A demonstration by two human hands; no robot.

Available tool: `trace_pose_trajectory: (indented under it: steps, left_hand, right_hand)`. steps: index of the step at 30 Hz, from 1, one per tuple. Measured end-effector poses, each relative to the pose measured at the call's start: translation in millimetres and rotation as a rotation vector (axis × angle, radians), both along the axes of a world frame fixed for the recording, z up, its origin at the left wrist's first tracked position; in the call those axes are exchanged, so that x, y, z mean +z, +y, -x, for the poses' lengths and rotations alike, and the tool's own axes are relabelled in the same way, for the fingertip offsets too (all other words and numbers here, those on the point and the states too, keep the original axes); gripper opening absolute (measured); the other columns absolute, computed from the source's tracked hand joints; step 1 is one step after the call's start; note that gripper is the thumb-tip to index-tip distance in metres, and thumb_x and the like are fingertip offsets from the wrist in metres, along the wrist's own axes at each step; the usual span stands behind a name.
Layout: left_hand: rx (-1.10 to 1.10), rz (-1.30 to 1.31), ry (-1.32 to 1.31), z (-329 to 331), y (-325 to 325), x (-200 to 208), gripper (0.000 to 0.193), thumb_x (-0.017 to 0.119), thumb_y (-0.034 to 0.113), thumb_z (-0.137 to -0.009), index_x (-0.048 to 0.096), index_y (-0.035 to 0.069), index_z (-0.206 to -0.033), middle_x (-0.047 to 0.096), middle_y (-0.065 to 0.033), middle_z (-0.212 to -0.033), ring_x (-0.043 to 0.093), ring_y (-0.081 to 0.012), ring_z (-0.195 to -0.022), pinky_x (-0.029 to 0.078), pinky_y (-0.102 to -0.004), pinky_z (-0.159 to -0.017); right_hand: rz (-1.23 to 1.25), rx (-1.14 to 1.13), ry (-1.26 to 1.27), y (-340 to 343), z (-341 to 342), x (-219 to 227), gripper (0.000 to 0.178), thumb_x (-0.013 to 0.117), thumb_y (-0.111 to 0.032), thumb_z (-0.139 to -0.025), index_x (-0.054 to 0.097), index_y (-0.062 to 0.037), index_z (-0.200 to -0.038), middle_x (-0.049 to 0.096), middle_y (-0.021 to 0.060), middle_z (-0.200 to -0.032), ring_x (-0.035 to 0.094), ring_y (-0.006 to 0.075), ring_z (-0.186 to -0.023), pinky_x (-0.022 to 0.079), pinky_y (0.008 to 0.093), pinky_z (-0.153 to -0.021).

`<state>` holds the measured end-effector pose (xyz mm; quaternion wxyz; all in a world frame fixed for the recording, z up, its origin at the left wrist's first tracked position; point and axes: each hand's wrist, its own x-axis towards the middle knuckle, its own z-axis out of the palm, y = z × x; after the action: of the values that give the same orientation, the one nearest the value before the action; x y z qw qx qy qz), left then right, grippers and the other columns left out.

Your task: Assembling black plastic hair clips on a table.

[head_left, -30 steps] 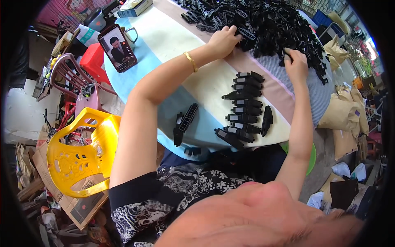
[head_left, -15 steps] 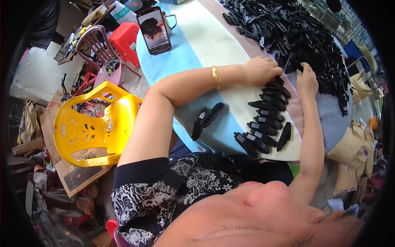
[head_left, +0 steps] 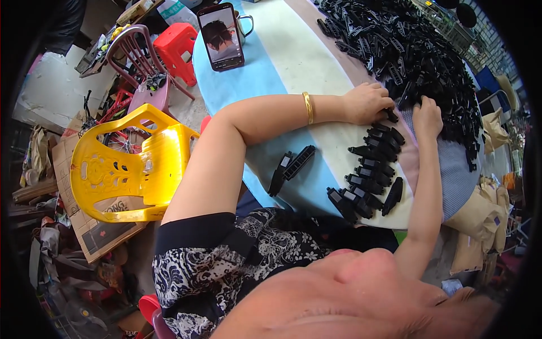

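A row of black plastic parts (head_left: 366,183) curves along the cream stripe of the tablecloth. At the far end of this row my left hand (head_left: 364,104) is closed, its fingertips gripping one black plastic part (head_left: 391,115). My right hand (head_left: 427,120) is at the near edge of a big heap of black plastic parts (head_left: 429,62). Its fingers are curled against a black part there, partly lost among the dark pieces. One more part (head_left: 393,196) lies beside the row on its right. Two others, one resting against the other, form a small pair (head_left: 289,166) on the blue stripe.
A phone (head_left: 221,39) stands upright on the striped tablecloth (head_left: 293,51) at the far left, with a metal mug (head_left: 244,27) behind it. Left of the table are a yellow plastic chair (head_left: 110,169), a red stool (head_left: 177,51) and a pink chair (head_left: 149,101). Brown sacks (head_left: 474,212) stand at the right.
The view has shifted slightly. My left hand stays at the row's far end, its part now showing below the fingers. My right hand's fingers have curled in at the heap's edge.
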<state>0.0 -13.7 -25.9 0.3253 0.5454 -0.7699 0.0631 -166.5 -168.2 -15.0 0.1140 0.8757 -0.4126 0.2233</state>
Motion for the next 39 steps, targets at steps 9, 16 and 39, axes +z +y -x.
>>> trace_pose_trajectory:
  steps: [9,16,39]
  left_hand:
    - [-0.027,-0.013,0.017,0.8,0.8,4.1,0.027,0.066,0.016,-0.075,0.062,0.01,-0.101,0.058,-0.0104,-0.092,0.054,-0.0304,-0.094,0.045,-0.0393,-0.082]
    - [-0.017,0.018,0.052,-7.2,1.1,3.2,0.027,0.068,0.021,-0.072,0.064,0.009,-0.095,0.06,-0.0108,-0.088,0.056,-0.0303,-0.091,0.046,-0.0395,-0.081]
    - [-0.054,-0.118,0.246,-7.5,0.2,4.4,0.024,0.071,0.018,-0.072,0.068,0.01,-0.094,0.059,-0.0126,-0.09,0.055,-0.0322,-0.093,0.046,-0.0396,-0.082]
  right_hand:
    - [-0.113,0.067,-0.087,4.1,6.4,17.6,0.021,0.064,-0.026,-0.076,0.065,-0.0054,-0.083,0.064,0.0101,-0.092,0.061,0.0298,-0.086,0.05,0.0416,-0.073]
    - [-0.303,0.211,-0.017,29.5,24.1,39.4,0.014,0.065,-0.017,-0.068,0.063,-0.0039,-0.072,0.064,0.0109,-0.075,0.063,0.0311,-0.072,0.05,0.0388,-0.065]
    - [-0.379,0.414,0.126,63.4,23.0,48.5,0.026,0.058,0.001,-0.07,0.067,-0.0023,-0.094,0.064,0.0212,-0.086,0.063,0.0361,-0.076,0.05,0.0377,-0.071]
